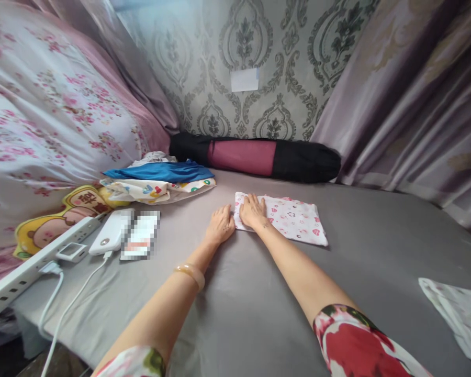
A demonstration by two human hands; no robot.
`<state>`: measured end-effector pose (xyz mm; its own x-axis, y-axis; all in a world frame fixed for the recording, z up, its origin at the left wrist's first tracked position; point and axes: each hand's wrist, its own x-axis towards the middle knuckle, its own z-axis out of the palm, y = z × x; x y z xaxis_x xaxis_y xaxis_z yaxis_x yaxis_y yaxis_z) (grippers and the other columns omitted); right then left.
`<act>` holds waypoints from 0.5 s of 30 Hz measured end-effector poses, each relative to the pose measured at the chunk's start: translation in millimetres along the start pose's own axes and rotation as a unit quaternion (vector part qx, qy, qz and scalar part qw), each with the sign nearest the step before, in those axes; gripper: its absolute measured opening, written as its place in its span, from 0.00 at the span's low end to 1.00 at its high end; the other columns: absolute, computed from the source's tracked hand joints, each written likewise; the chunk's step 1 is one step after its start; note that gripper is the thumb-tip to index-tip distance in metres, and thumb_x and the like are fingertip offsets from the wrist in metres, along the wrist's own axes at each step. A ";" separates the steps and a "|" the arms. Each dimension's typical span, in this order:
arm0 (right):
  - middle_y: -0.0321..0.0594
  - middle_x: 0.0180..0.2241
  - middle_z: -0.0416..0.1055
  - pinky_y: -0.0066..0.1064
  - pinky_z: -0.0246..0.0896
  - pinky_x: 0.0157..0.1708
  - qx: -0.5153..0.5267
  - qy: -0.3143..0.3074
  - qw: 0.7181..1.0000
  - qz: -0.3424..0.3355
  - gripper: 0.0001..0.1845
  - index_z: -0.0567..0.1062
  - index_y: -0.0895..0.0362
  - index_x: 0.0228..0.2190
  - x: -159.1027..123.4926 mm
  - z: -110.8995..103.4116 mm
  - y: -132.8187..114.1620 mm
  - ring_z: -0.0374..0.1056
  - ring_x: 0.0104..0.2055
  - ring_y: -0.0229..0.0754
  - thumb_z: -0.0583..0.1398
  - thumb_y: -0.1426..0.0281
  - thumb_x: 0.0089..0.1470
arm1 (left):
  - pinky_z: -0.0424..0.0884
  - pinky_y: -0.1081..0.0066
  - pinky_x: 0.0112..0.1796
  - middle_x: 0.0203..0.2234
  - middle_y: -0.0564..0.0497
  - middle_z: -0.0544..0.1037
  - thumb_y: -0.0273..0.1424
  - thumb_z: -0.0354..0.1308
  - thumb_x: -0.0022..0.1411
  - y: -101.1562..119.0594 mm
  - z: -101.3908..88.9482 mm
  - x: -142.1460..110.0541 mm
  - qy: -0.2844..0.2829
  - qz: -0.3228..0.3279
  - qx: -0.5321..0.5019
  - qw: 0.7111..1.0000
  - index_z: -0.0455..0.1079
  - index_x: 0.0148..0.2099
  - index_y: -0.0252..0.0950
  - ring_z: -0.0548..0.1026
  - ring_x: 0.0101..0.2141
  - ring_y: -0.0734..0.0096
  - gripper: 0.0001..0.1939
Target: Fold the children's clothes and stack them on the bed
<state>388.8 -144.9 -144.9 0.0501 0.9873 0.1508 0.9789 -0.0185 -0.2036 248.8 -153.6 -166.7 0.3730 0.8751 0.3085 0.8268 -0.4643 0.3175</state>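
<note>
A white folded cloth point(294, 217) with pink hearts and small figures lies flat on the grey sheet, roughly a rectangle. My right hand point(253, 211) rests palm down on its left part, fingers spread over the fabric. Just beside the cloth's left edge, my left hand point(221, 225) lies on the sheet with its fingers slightly bent. Its thumb side comes close to that edge; whether it touches is hard to see. A pale bangle point(192, 273) circles my left wrist.
At the back left sits a pile of clothes point(160, 178), near a long black-and-maroon bag point(241, 157) along the wall. A power strip point(43, 262), a white power bank point(112, 233) with a cable and a phone point(141, 235) lie left. Another white cloth point(459, 314) lies at right.
</note>
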 end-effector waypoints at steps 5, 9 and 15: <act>0.49 0.66 0.50 0.48 0.29 0.65 0.013 -0.013 0.998 -0.064 0.29 0.57 0.66 0.63 12.4 5.6 -8.2 0.41 0.68 0.48 0.41 0.67 0.64 | 0.64 0.60 0.54 0.50 0.37 0.73 0.23 0.44 0.62 -9.8 8.2 4.5 0.031 -0.002 -0.060 0.998 0.61 0.57 0.28 0.70 0.52 0.60 0.21; 0.48 0.66 0.52 0.48 0.32 0.64 0.017 -0.019 0.998 -0.050 0.29 0.57 0.65 0.63 16.3 13.8 -7.5 0.45 0.67 0.48 0.41 0.67 0.64 | 0.63 0.58 0.56 0.50 0.38 0.73 0.22 0.44 0.61 -15.5 10.8 5.9 0.059 -0.001 -0.103 0.993 0.62 0.57 0.30 0.70 0.52 0.61 0.22; 0.47 0.66 0.50 0.50 0.32 0.64 0.018 -0.043 0.998 -0.053 0.29 0.56 0.64 0.63 18.3 6.9 -6.7 0.43 0.68 0.48 0.41 0.67 0.64 | 0.63 0.56 0.57 0.51 0.37 0.73 0.23 0.44 0.62 -15.9 9.4 6.0 0.068 -0.030 -0.142 0.987 0.64 0.56 0.30 0.70 0.53 0.60 0.21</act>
<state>381.8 -125.5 -147.4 -0.0728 0.9932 0.0909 0.9700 0.0917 -0.2250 241.9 -139.7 -178.4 0.2506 0.8847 0.3932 0.6869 -0.4487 0.5718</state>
